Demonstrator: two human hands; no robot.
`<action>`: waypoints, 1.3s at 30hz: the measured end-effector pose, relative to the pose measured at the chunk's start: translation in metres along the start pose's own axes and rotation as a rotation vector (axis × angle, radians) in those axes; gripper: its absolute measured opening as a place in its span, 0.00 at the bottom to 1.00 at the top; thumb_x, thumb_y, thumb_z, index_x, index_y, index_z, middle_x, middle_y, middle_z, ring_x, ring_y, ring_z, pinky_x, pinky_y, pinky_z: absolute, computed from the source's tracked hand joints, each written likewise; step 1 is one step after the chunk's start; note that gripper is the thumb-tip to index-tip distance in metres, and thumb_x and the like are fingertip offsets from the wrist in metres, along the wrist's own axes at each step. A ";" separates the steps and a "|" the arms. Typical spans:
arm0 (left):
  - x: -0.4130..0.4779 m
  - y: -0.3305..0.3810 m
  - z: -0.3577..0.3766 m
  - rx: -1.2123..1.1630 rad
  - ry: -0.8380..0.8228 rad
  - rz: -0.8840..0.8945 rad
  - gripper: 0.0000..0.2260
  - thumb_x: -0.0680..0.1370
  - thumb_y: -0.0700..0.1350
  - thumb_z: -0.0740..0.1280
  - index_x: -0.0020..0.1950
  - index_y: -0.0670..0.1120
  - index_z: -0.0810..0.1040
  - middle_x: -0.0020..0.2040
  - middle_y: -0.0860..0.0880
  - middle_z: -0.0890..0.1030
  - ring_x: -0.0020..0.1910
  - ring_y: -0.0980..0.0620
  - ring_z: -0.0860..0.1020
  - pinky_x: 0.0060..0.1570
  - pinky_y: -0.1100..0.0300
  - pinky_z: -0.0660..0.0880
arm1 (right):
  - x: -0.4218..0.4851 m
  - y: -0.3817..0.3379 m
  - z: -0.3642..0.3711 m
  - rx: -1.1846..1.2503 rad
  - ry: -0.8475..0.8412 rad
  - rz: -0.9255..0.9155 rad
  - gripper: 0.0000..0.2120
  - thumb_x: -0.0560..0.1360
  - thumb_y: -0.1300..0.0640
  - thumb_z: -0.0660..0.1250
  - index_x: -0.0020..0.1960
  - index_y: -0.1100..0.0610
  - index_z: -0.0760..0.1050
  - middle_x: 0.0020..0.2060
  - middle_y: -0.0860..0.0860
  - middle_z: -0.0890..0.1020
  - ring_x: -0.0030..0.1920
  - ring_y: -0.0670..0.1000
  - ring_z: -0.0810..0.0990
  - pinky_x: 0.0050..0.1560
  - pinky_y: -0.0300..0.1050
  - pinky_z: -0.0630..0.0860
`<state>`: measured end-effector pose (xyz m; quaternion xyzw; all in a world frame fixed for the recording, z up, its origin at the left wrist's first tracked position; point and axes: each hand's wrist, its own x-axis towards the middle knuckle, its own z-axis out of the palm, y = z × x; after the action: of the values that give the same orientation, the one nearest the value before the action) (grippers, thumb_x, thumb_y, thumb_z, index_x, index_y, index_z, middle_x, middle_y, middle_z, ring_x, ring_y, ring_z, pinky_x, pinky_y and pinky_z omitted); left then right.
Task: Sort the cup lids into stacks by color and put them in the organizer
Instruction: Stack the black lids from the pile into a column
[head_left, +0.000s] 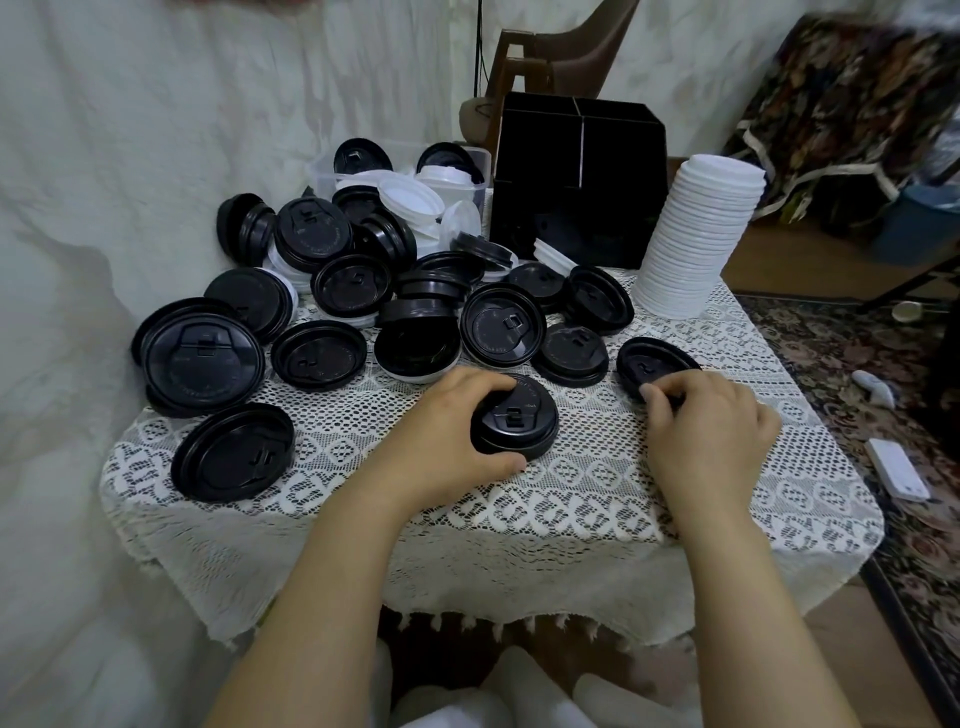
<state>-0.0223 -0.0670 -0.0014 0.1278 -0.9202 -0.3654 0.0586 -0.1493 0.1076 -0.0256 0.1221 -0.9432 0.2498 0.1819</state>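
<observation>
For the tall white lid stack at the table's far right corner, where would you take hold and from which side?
Probably low on the white lid stack, near its base, with a second grip on top: it is tall and looks to lean. Come from the front right, since the black organizer stands close on its left.

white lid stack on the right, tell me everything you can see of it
The white lid stack is a tall column of many nested lids, matte plastic by the look, their rims showing as thin rings. It stands on the lace tablecloth at the table's far right corner, its top tilted rightward, just right of the black organizer. Whether they touch cannot be told.
</observation>
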 end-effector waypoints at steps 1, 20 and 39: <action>0.000 0.000 0.000 0.002 0.000 0.001 0.32 0.70 0.51 0.76 0.71 0.55 0.67 0.64 0.61 0.66 0.61 0.62 0.66 0.59 0.68 0.61 | 0.000 -0.001 -0.001 0.006 0.000 0.004 0.07 0.78 0.52 0.66 0.48 0.54 0.80 0.46 0.53 0.83 0.54 0.57 0.76 0.61 0.53 0.58; 0.000 -0.001 0.001 0.009 0.001 0.007 0.32 0.71 0.51 0.76 0.71 0.56 0.66 0.65 0.61 0.66 0.61 0.63 0.65 0.61 0.68 0.60 | 0.002 -0.004 -0.018 0.839 0.172 0.098 0.07 0.74 0.62 0.72 0.41 0.52 0.79 0.41 0.48 0.82 0.46 0.41 0.80 0.51 0.28 0.72; 0.001 -0.002 0.000 0.004 -0.002 0.001 0.31 0.71 0.51 0.75 0.71 0.56 0.66 0.65 0.61 0.67 0.61 0.62 0.67 0.60 0.68 0.62 | -0.002 -0.015 -0.028 0.704 -0.349 0.174 0.13 0.81 0.52 0.62 0.50 0.57 0.82 0.44 0.48 0.84 0.50 0.52 0.82 0.55 0.53 0.78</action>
<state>-0.0228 -0.0686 -0.0023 0.1273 -0.9211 -0.3635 0.0576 -0.1350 0.1099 0.0021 0.1375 -0.8236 0.5474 -0.0559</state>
